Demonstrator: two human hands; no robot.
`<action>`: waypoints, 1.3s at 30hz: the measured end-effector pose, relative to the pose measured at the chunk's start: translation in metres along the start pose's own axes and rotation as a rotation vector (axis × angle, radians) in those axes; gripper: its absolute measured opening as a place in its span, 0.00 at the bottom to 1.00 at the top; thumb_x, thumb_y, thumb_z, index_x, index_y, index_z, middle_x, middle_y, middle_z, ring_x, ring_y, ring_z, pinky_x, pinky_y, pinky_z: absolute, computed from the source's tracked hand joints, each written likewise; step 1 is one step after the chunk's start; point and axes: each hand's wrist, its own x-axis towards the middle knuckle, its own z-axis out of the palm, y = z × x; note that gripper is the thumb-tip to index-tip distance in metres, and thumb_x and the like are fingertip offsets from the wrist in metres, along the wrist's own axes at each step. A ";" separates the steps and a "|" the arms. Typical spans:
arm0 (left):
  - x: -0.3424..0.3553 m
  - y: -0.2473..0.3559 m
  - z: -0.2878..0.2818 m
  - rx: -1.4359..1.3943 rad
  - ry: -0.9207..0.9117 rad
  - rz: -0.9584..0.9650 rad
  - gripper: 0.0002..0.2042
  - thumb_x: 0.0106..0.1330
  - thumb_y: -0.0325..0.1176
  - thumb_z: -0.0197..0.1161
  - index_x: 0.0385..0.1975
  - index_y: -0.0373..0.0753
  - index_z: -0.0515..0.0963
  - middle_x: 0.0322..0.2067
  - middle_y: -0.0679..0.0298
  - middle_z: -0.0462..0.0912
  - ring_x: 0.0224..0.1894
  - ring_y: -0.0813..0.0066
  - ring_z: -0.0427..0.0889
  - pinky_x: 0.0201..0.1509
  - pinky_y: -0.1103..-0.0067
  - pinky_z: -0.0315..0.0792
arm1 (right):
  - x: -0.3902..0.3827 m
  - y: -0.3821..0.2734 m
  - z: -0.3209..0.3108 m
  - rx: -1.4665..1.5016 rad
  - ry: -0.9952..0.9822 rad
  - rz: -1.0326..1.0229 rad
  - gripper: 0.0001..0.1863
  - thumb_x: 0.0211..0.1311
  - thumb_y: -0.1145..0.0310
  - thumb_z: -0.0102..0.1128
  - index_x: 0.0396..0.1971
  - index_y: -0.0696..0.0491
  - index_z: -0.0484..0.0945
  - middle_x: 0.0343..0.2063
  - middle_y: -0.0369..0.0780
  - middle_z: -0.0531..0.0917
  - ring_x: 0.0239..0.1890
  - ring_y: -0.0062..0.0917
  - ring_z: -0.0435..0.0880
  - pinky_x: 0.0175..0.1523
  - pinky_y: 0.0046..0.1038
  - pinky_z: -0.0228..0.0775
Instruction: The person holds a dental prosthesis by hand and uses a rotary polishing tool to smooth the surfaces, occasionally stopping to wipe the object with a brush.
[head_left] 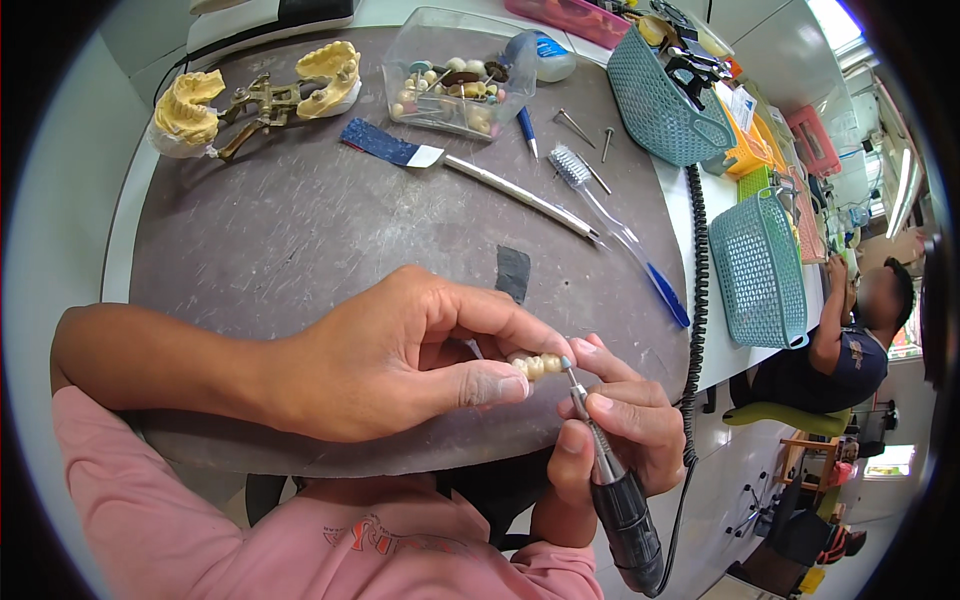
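Pink shirt (250,550) nearest; beyond, left hand (390,360) pinches the tooth row (538,367), long axis left to right; right hand (642,422) grips the handpiece (625,520), bit (566,363) at its right end.

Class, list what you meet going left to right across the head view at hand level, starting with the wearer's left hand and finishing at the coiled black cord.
Left hand → row of tooth-shaped crowns → right hand → coiled black cord.

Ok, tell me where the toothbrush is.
In the head view, the toothbrush lies on the right side of the grey mat, between the silver tool and the black coiled cord.
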 end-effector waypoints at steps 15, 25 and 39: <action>-0.001 0.002 0.000 -0.030 -0.009 -0.001 0.17 0.67 0.26 0.60 0.55 0.29 0.75 0.50 0.58 0.79 0.51 0.77 0.77 0.57 0.78 0.70 | -0.001 -0.001 0.001 0.013 0.017 -0.003 0.12 0.47 0.78 0.71 0.32 0.59 0.77 0.24 0.47 0.85 0.42 0.46 0.87 0.50 0.47 0.80; 0.001 -0.001 0.001 -0.037 0.006 0.021 0.17 0.68 0.26 0.59 0.55 0.29 0.75 0.48 0.59 0.80 0.46 0.80 0.77 0.51 0.81 0.72 | 0.000 0.000 -0.002 -0.032 -0.052 -0.048 0.12 0.47 0.78 0.71 0.31 0.59 0.77 0.23 0.47 0.84 0.42 0.46 0.87 0.50 0.46 0.80; 0.000 0.002 0.001 -0.052 -0.010 -0.003 0.17 0.69 0.27 0.59 0.56 0.29 0.74 0.42 0.61 0.81 0.43 0.81 0.78 0.45 0.83 0.74 | -0.002 0.000 0.003 -0.088 0.004 -0.038 0.12 0.49 0.76 0.71 0.32 0.57 0.76 0.23 0.45 0.84 0.41 0.44 0.87 0.49 0.46 0.81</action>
